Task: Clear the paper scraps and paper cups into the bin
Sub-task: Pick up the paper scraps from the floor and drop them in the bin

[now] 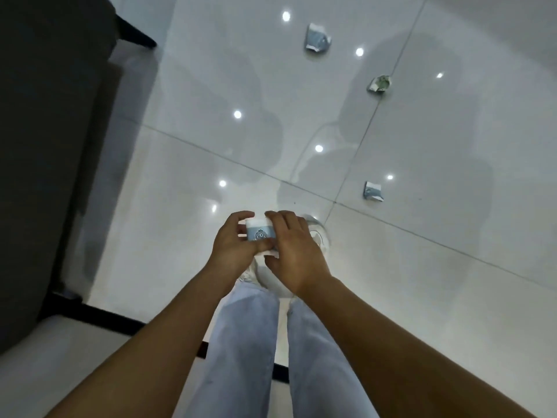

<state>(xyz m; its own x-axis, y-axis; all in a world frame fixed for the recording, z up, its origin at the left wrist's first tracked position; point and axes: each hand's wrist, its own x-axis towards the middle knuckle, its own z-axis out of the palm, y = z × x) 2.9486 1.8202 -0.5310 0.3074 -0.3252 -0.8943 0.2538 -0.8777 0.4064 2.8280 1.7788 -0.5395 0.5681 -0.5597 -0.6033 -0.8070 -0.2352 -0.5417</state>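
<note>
Both my left hand (233,242) and right hand (291,245) pinch one paper cup (260,233) between curled fingers. I judge it light, thin and easily crushed. I'd hold it by the stiffer rim.

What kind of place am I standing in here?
Probably an indoor room, a home or office. The glossy white tiled floor mirrors round ceiling lights, a dark piece of furniture stands beside it, and crumpled paper cups lie scattered around.

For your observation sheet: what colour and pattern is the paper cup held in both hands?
Paper cup: white with a light-blue band and a round dark emblem; head view.
</note>
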